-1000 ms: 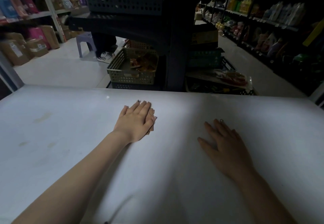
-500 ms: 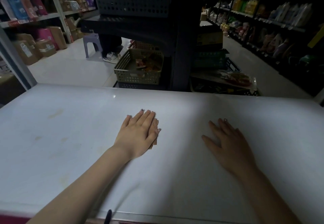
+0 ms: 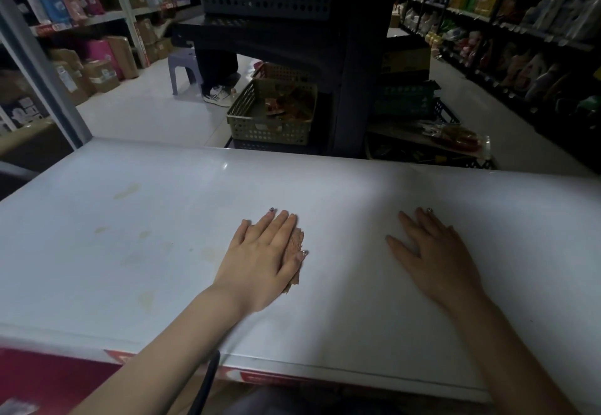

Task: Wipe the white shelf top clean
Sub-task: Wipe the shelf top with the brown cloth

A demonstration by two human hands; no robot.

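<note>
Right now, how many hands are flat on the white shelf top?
2. The left hand presses a brown cloth near the middle of the white shelf top; the right hand lies bare on the surface to its right.

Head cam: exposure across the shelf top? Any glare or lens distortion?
Head view: uneven; the white shelf top is lit on its left, where faint stains show, and dims rightward; left hand bright, right hand in shadow; one small glare spot; wide-angle bending at the edges; aisle shelves underexposed.
</note>
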